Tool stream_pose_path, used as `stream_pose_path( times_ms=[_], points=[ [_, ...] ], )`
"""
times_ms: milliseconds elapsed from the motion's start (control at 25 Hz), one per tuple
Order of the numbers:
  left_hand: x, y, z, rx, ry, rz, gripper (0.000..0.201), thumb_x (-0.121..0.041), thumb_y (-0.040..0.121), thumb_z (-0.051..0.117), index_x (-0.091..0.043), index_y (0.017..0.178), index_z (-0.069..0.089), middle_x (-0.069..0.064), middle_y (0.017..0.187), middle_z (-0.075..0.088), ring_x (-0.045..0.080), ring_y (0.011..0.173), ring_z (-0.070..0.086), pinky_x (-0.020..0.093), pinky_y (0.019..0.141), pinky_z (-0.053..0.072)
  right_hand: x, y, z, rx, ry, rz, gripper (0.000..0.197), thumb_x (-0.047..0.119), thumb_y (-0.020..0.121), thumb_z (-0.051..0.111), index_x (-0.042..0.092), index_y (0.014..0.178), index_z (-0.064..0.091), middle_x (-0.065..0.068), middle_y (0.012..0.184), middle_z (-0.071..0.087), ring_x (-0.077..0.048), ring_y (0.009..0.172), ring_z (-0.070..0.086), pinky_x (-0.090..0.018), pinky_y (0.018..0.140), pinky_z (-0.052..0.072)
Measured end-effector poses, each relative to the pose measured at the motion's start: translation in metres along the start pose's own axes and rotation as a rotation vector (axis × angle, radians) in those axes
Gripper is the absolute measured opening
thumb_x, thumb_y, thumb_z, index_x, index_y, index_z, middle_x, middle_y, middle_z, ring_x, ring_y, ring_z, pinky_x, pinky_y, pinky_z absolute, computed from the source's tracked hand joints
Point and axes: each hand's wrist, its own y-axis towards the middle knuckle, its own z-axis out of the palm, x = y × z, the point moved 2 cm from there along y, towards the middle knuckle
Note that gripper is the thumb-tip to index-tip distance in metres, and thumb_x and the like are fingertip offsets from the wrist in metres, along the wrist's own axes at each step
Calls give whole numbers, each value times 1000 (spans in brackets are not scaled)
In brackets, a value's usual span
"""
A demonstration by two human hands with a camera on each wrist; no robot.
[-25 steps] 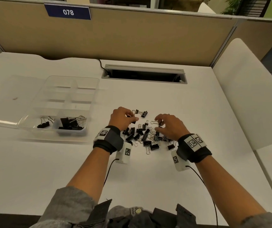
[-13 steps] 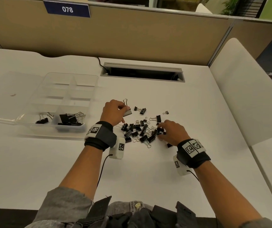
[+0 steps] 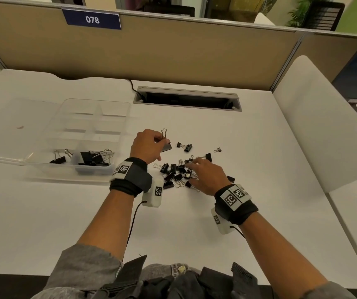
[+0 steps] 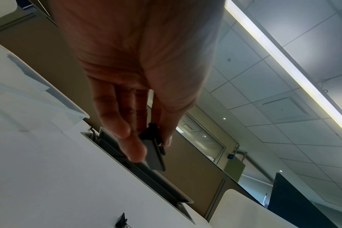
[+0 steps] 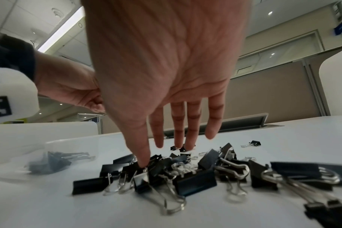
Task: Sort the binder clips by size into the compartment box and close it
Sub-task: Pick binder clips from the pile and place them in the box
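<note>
My left hand (image 3: 147,145) pinches one big clip (image 3: 166,145) between thumb and fingers, held up off the tabletop (image 3: 259,160) at the far left edge of the pile (image 3: 179,173), its wire handle pointing up. From the left wrist the clip (image 4: 153,152) shows dark between my thumb and fingertips (image 4: 135,152).

My right hand (image 3: 207,175) is spread flat over the pile, fingers straight and apart, gripping nothing; the right wrist view shows the thumb tip (image 5: 142,162) touching the clips (image 5: 185,174) while the other fingers reach over them.

The pile is black clips of mixed sizes, tangled between my two hands. A pair of clips (image 3: 185,146) lies just beyond it, and one tiny clip (image 3: 217,150) sits apart to the right.

The box (image 3: 117,104) is open on the tabletop to my left, its clear lid (image 3: 11,117) folded out flat to the left. Its two nearest compartments hold clips: a few in the left one (image 3: 57,158), a bunch of big ones (image 3: 95,157) in the right one.
</note>
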Motion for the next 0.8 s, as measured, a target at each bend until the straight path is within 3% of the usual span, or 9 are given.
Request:
stream_pose_path(
  times_ms=[80,200,400,520,720,800],
  points=[
    [-1,0,-1,-2,13,-7,22,-31,89,64,-12,82,72,2,83,71,15,45,66,34,74,55,1,2,5,66,-29,16,47,37,92,56,27,138,50,-1,132,52,-23,118,54,-38,86,48],
    [-1,0,-3,-8,27,-20,21,-32,89,64,-13,83,72,0,83,70,15,46,66,33,74,54,4,6,2,5,-61,34,40,37,92,55,20,129,57,-4,124,55,-24,113,56,-37,84,48],
    [-3,0,-1,-2,39,-24,21,-33,89,64,-14,86,72,1,89,70,16,48,66,33,74,55,32,14,1,-11,34,-117,46,38,93,57,22,135,53,-3,130,54,-22,116,54,-35,85,46],
    [-3,0,-1,3,42,-19,21,-34,89,64,-15,85,71,1,89,70,17,48,67,35,74,55,44,19,10,38,26,-178,40,38,91,61,21,128,60,-2,121,55,-21,109,55,-31,77,43],
    [3,2,-3,-10,39,-27,20,-34,88,65,-17,79,70,2,85,71,18,48,67,38,73,56,33,26,8,36,78,-71,31,41,89,63,16,109,62,-2,108,58,-22,97,58,-31,70,41],
    [4,2,-5,-12,38,-31,20,-34,88,65,-17,80,70,3,85,71,20,49,67,39,73,56,26,28,4,15,74,-31,32,41,88,62,17,109,61,-2,107,59,-22,98,59,-33,73,47]
  ],
)
